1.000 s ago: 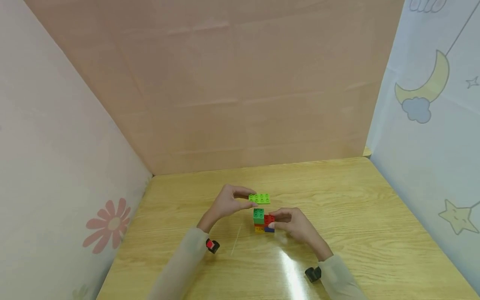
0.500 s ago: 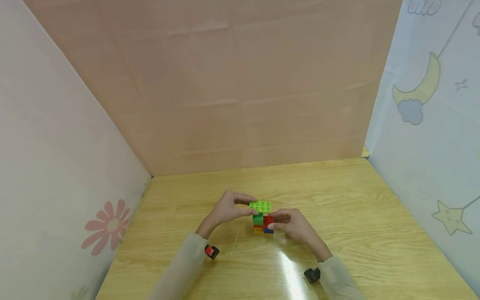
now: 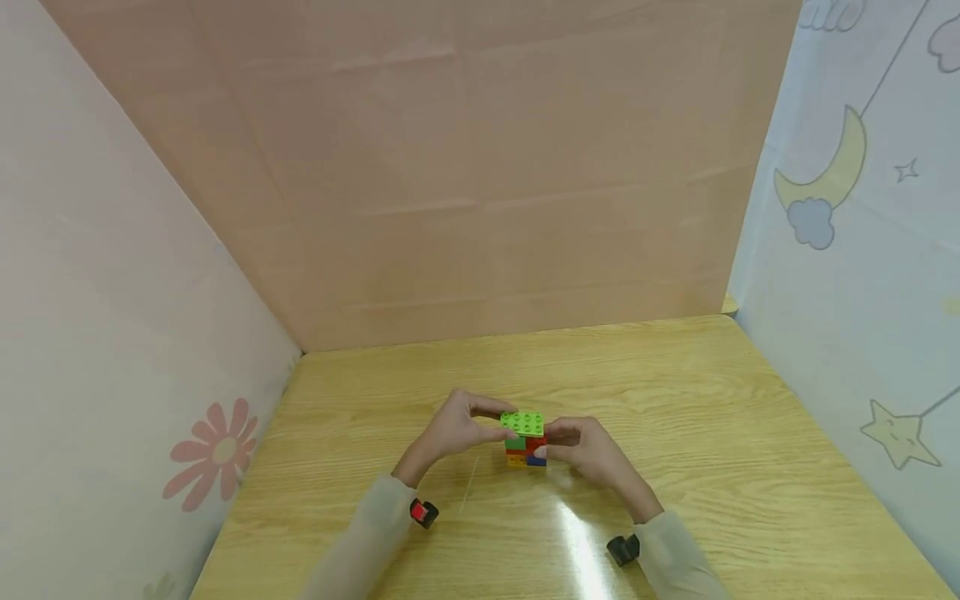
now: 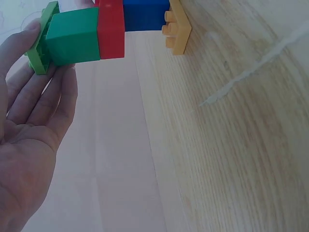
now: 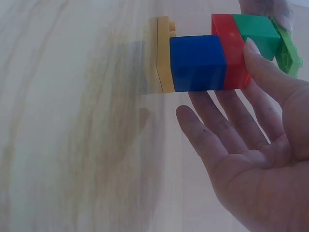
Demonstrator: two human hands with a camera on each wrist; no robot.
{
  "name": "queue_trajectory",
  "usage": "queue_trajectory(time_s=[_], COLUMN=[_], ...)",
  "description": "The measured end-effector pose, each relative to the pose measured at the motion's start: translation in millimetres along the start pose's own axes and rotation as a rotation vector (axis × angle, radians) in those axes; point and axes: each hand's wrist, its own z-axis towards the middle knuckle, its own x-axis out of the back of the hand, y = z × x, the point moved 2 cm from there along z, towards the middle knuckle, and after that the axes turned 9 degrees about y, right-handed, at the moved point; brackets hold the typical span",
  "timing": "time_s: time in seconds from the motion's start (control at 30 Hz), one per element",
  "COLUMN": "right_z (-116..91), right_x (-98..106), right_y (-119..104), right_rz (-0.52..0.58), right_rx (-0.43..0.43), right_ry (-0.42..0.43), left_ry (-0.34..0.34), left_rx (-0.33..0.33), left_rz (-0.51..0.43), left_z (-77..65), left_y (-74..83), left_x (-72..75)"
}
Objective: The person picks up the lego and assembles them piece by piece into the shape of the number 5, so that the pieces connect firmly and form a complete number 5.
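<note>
My left hand (image 3: 456,427) pinches a thin lime-green building brick (image 3: 522,423) at its left end, thumb on the near side. The plate lies across the top of a small stack, against the green block (image 4: 75,36) and slightly tilted in the right wrist view. Below the green block comes a red brick (image 5: 227,53), then a blue block (image 5: 198,63), with a yellow-orange studded plate (image 5: 164,53) at the bottom. From the right side, my right hand (image 3: 588,450) grips the stack at the red brick between thumb and fingers.
The stack stands on a wood-grain table (image 3: 360,383). Behind it rises a tan panel (image 3: 480,208), with pale decorated walls (image 3: 885,250) at both sides. A pale streak (image 4: 251,70) marks the tabletop left of the stack. Black wrist straps (image 3: 624,550) show at the sleeves.
My left hand has lowered the lime-green brick from above and behind the stack onto its top. My right hand keeps its grip on the stack with little movement.
</note>
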Motion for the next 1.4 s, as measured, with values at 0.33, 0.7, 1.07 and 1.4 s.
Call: queue_trajectory(time_s=[0.33,0.7,1.07,1.4], right_z=[0.5,2.1,0.3,0.4], right_x=[-0.4,0.7,2.1,-2.6], right_y=[0.7,4.1,8.6,11.6], right_rz=[0.008,-0.028,-0.012,0.01], right_rx=[0.007,0.023,0.036,0.001], right_ry=[-0.001,0.011,0.0,0.023], left_ry=[-0.001,-0.022,-0.037,-0.032], left_rx=[-0.005,-0.123,-0.126,-0.099], left_rz=[0.054,0.247,0.327,0.326], left_z=[-2.0,0.5,-0.3,-1.8], left_y=[1.9,8.1,13.0,15.4], left_x=[-4.3,-8.1,-11.9,-10.6])
